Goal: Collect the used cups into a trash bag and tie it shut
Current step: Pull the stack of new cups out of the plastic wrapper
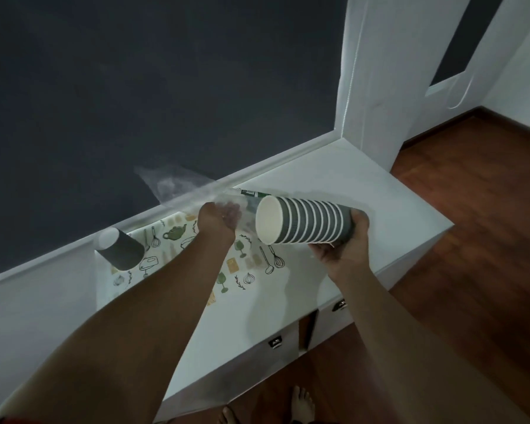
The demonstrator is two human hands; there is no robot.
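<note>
A dim room: a dark grey wall (135, 87) fills ten to twelve o'clock, a white pillar (380, 87) rises at one, reddish wooden floor (471, 224) spreads at three to five, beside the white counter (364, 185).

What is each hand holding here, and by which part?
The right hand grips the stack of nested cups at its base end. The left hand pinches the clear plastic bag near its lower edge.
</note>
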